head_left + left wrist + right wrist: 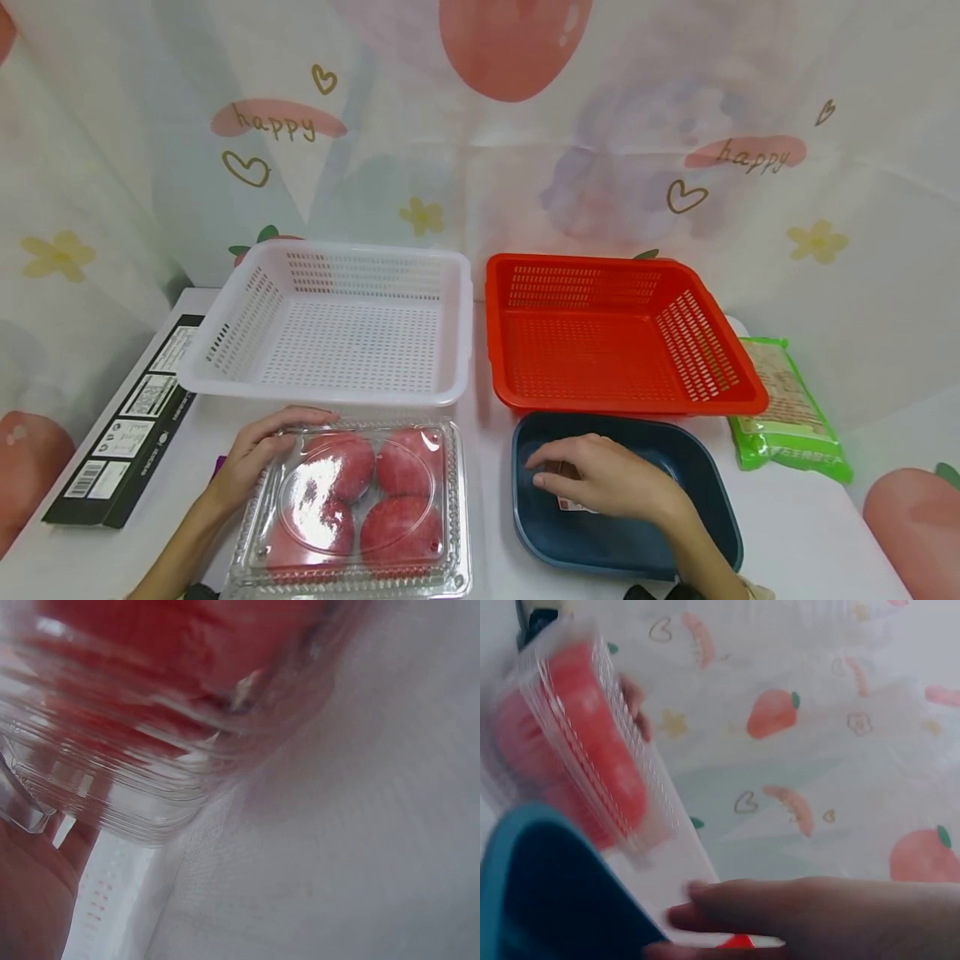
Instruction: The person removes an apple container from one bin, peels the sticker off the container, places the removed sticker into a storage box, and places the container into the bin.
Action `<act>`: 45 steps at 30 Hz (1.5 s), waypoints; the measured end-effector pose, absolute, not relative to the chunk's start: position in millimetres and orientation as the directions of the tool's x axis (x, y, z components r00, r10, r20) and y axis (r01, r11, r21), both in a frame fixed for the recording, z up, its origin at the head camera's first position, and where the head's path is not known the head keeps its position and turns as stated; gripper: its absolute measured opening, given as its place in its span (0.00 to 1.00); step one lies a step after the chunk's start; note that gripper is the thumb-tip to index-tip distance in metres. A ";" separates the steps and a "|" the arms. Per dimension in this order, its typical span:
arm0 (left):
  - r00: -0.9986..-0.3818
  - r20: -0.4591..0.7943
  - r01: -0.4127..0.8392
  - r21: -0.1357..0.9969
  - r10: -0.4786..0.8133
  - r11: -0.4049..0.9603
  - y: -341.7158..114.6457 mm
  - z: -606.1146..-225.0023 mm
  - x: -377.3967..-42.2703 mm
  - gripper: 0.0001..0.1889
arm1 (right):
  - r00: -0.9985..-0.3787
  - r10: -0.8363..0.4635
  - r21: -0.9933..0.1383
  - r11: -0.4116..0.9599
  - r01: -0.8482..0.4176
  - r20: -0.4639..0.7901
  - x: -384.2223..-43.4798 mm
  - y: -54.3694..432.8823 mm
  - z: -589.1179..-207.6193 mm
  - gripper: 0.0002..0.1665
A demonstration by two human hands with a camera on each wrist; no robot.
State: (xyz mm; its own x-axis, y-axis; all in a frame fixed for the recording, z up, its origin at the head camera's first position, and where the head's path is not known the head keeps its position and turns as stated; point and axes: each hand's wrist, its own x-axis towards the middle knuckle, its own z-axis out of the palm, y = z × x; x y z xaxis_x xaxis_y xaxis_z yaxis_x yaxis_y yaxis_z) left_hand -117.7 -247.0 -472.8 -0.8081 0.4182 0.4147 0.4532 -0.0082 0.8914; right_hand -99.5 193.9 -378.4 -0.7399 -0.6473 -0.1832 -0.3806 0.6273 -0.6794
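A clear plastic clamshell box (pixel 457 517) with several round red fruits (pixel 401 533) stands at the front of the table. My left hand (pixel 251 458) grips its far left corner, fingers lying along the lid's edge. In the left wrist view the palm (pixel 30 889) is up against the ridged side wall of the box (pixel 150 802). Over the dark blue basin (pixel 622 550) hovers my right hand (pixel 607 479), fingers loosely bent and nothing held. A small printed label (pixel 576 505) shows partly beneath it, on the basin's floor.
Behind stand a white slotted basket (pixel 352 342) and a red slotted basket (pixel 585 358), side by side. A long black box (pixel 131 425) with white labels lies at the left edge. At the right lies a green packet (pixel 787 408). A printed curtain (pixel 480 183) hangs behind.
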 end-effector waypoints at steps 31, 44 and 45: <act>-0.918 -0.396 -0.351 0.780 -0.025 0.517 -240.7 -438.2 -21.3 0.38 | -0.702 -0.608 -0.913 0.379 0.153 -0.370 -46.5 111.9 -402.0 0.50; -0.936 -0.320 -0.349 0.817 -0.143 0.459 -231.9 -438.4 -9.2 0.34 | -0.681 -0.620 -0.921 0.263 0.288 -0.390 -44.1 112.6 -407.3 0.54; -0.944 -0.289 -0.330 0.824 -0.160 0.461 -230.0 -439.1 -7.5 0.33 | -0.681 -0.616 -0.918 0.253 0.304 -0.395 -43.2 112.7 -407.1 0.54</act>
